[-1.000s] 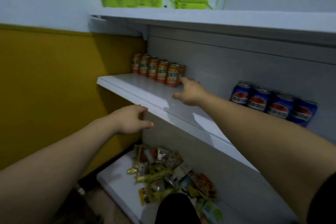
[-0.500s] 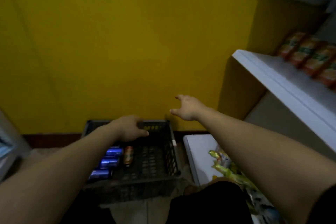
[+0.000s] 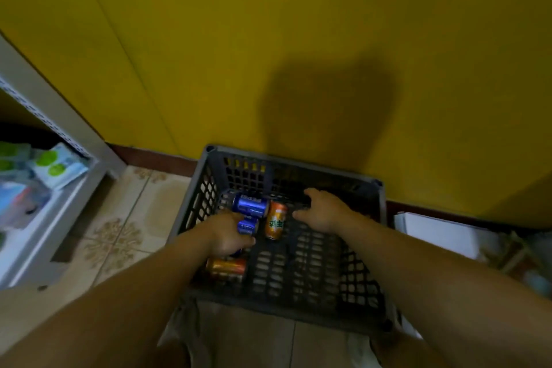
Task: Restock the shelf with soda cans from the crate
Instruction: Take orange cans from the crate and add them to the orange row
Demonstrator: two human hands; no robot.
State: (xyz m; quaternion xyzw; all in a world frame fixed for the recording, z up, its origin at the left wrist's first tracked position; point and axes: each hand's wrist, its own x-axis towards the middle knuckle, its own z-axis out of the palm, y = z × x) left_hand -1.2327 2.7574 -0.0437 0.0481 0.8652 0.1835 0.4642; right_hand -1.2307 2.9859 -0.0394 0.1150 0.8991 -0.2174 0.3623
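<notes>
I am looking down into the dark slatted crate (image 3: pixel 377 251), which sits on the tiled floor (image 3: pixel 119 233) against the yellow wall (image 3: pixel 268 39). The soda cans lie on their sides in the crate's 9 o'clock half. A blue Pepsi can (image 3: pixel 250 206) lies toward 11 o'clock. A second blue can (image 3: pixel 248 225) touches it on the near side, and an orange can (image 3: pixel 276 220) lies just beside both, toward the crate's middle. A gold-orange can (image 3: pixel 227 269) lies alone at 7 o'clock, close to the near wall.

My left hand (image 3: pixel 225 236) is down on the second blue can, its fingers (image 3: pixel 243 243) curled round the can's near end. My right hand (image 3: pixel 324 210) hangs over the crate's 1 o'clock part, fingers spread wide and holding nothing. Its thumb points at the orange can but stops short of it.

At 9 o'clock of the view stands a white shelf unit (image 3: pixel 59 125) with pale packets (image 3: pixel 56 164) on its lower board. At 3 o'clock a white shelf board (image 3: pixel 433 233) sits low beside the crate.
</notes>
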